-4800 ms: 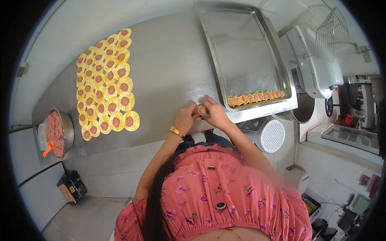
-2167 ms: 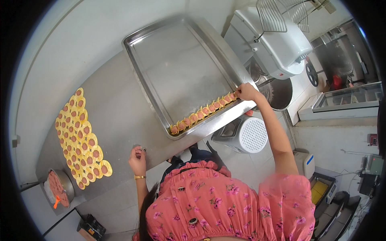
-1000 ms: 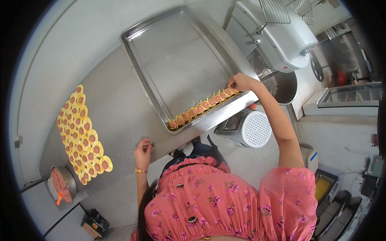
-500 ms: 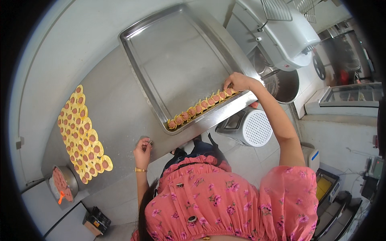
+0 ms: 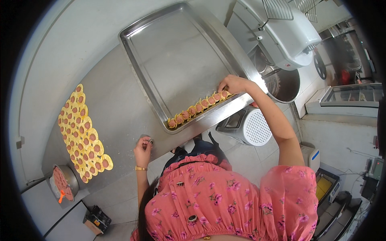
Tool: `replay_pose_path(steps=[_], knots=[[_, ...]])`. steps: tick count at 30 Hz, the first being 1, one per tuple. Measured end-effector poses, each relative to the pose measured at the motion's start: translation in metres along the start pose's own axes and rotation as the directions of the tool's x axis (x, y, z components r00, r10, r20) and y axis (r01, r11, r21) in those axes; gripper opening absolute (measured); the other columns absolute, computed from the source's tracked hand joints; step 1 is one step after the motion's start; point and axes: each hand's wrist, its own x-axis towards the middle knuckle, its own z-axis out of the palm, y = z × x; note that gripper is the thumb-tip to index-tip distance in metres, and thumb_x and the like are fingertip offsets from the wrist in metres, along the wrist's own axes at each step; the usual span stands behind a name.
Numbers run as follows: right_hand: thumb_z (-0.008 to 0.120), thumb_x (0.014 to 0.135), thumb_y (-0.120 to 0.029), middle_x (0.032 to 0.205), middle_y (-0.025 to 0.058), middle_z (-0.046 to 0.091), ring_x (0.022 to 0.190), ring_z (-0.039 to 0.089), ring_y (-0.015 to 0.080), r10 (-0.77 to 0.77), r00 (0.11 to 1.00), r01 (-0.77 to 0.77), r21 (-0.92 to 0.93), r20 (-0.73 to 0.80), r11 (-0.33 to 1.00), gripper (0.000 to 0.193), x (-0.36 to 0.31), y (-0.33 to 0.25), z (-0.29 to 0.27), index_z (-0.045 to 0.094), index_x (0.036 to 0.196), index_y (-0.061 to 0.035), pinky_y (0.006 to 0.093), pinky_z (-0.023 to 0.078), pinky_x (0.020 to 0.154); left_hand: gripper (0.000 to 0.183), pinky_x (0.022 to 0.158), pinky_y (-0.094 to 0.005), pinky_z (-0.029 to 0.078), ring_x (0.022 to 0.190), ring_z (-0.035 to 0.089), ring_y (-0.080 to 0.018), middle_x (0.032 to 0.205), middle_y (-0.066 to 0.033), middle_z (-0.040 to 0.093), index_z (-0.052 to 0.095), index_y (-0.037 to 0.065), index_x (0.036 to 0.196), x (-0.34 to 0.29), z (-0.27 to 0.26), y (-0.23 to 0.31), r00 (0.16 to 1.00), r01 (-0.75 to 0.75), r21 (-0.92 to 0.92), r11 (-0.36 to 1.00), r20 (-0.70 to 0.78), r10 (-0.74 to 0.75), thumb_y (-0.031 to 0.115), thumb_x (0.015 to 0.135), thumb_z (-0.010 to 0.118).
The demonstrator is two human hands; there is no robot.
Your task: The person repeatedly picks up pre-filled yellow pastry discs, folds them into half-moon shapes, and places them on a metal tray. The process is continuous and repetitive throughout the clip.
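Observation:
My right hand (image 5: 236, 84) reaches into a large metal tray (image 5: 132, 80), its fingers pinched at the right end of a row of open-topped dumplings (image 5: 198, 108). They partly hide the dumpling they grip. The row, yellow wrappers round pink meat filling, stands along the tray's near wall. My left hand (image 5: 143, 148) is by the table's near edge, left of the tray. Its fingers are curled together, and whatever they may hold is hidden. Flat overlapping yellow wrappers (image 5: 105, 157), each topped with pink filling, lie in several rows on the left of the table.
A metal bowl of pink filling (image 5: 63, 182) with an orange-handled tool (image 5: 61, 195) is at the lower left. The steel table (image 5: 108, 100) carries the tray. A white mixer (image 5: 277, 34) with a steel bowl (image 5: 287, 82) stands behind on the right. Below the tray's corner is a perforated white stool (image 5: 257, 127).
My right hand has shifted slightly left along the end of the dumpling row. My left hand has stayed almost in place.

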Motion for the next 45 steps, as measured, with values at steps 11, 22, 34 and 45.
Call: replay_pose_path(steps=[11, 22, 34, 45], knots=[[0.061, 0.068, -0.001, 0.103, 0.0147, 0.068, 0.096, 0.064, 0.0315, -0.068, 0.994, 0.074, 0.071, -0.085, 0.995, 0.037, 0.008, -0.013, 0.007, 0.07, 0.103, -0.0071, 0.0366, 0.05, 0.084, 0.016, 0.057, -0.0229, 0.048, 0.061, 0.059, -0.0087, 0.07, -0.0024, 0.06, 0.062, 0.003, 0.096, 0.002, 0.002, -0.013, 1.0, -0.027, -0.016, 0.999, -0.007, 0.027, -0.004, 0.082, 0.059], [0.061, 0.07, -0.003, 0.103, 0.0134, 0.069, 0.097, 0.064, 0.0311, -0.044, 0.998, 0.046, 0.061, -0.033, 0.997, 0.035, 0.014, -0.022, 0.008, 0.07, 0.104, -0.0073, 0.0369, 0.05, 0.084, 0.015, 0.059, -0.0211, 0.05, 0.063, 0.057, -0.0062, 0.072, -0.0001, 0.059, 0.062, 0.002, 0.098, 0.002, 0.0, -0.01, 1.0, -0.024, -0.016, 1.0, 0.011, 0.024, -0.004, 0.085, 0.057], [0.063, 0.065, -0.006, 0.101, 0.0101, 0.069, 0.093, 0.063, 0.0318, -0.036, 0.995, 0.036, 0.003, 0.096, 0.999, 0.037, 0.024, -0.035, 0.004, 0.07, 0.102, -0.0081, 0.0378, 0.05, 0.082, 0.017, 0.058, -0.0211, 0.049, 0.063, 0.057, -0.006, 0.072, -0.0004, 0.059, 0.062, 0.002, 0.098, 0.001, 0.0, -0.012, 0.998, -0.06, 0.021, 0.998, 0.006, 0.06, -0.005, 0.084, 0.057], [0.06, 0.065, -0.002, 0.111, 0.0135, 0.065, 0.091, 0.063, 0.0337, -0.15, 0.978, 0.151, -0.001, 0.144, 0.988, 0.045, 0.035, -0.049, 0.015, 0.066, 0.11, -0.0066, 0.0391, 0.05, 0.078, 0.014, 0.058, -0.021, 0.049, 0.063, 0.056, -0.0059, 0.072, -0.0009, 0.06, 0.062, 0.001, 0.097, 0.002, 0.0, -0.013, 0.999, -0.042, -0.002, 0.999, 0.026, 0.042, -0.004, 0.084, 0.059]])
